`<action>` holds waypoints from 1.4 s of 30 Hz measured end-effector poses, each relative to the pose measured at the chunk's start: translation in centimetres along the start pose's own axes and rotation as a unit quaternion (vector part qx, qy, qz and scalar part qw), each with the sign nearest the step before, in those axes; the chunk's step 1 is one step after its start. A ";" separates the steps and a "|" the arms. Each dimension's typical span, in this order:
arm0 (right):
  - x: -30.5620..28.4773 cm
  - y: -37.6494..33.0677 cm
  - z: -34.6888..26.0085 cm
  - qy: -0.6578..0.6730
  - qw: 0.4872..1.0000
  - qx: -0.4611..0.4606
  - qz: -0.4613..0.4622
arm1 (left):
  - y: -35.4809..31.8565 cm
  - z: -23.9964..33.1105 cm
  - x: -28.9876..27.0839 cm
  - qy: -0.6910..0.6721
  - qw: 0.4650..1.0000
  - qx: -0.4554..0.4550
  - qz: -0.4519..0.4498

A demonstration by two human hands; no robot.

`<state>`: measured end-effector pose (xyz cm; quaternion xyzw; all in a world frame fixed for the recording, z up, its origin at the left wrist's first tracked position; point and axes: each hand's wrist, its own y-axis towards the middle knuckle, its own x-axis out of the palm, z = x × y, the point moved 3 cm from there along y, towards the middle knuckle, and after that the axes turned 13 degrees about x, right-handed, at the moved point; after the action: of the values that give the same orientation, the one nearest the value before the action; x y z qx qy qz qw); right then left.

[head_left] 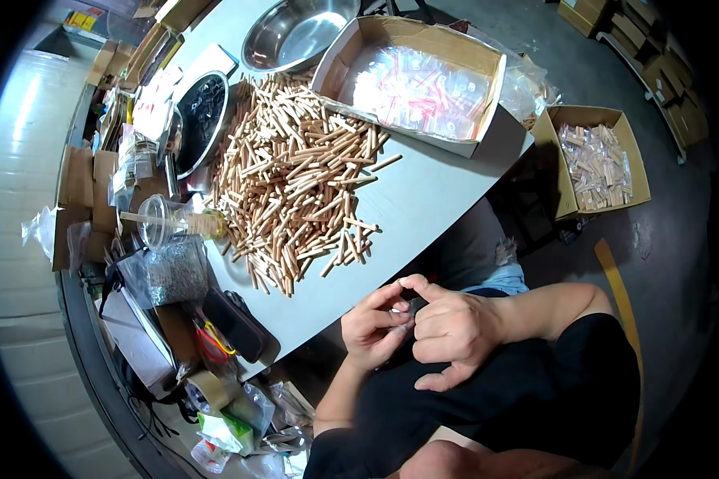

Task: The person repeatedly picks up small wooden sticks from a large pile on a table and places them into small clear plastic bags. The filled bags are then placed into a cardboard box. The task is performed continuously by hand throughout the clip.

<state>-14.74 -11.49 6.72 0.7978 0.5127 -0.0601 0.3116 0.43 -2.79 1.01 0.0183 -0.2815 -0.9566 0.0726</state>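
Note:
My left hand (371, 326) and my right hand (452, 326) meet in front of my body, just off the table's near edge. The left fingers curl in a pinch, and whatever lies between them is too small and hidden to make out. On the right hand the fingers are folded in, with the index finger reaching across to the left fingertips. Beyond them, a large heap of short wooden dowels (295, 176) covers the middle of the table (411, 191). A cardboard box (487, 96) of clear plastic bags with pinkish-red strips (415, 88) stands at its far right.
Steel bowls stand at the back, one bare inside (299, 36), another with black pieces (201, 120). Along the left are a clear plastic cup (160, 222), a bag of small metal parts (177, 273), a dark case (233, 326) and tape (208, 391). A carton of bagged wooden pieces (563, 191) sits right.

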 end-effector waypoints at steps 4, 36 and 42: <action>-0.2 -0.2 0.0 -0.038 0.999 0.009 0.021 | -0.9 -0.8 0.4 -0.075 0.996 -0.032 0.025; -6.5 0.8 2.2 -0.237 0.942 -0.228 0.072 | 1.7 -0.1 1.6 -0.584 0.748 -0.307 0.073; -7.0 1.1 2.0 -0.266 0.932 -0.239 0.051 | 1.9 -0.3 1.4 -0.567 0.754 -0.325 0.058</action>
<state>-16.63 -18.38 8.53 0.6795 0.3690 -0.1299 0.6207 -0.72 -4.76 1.83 -0.5690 0.0561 -0.8193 -0.0432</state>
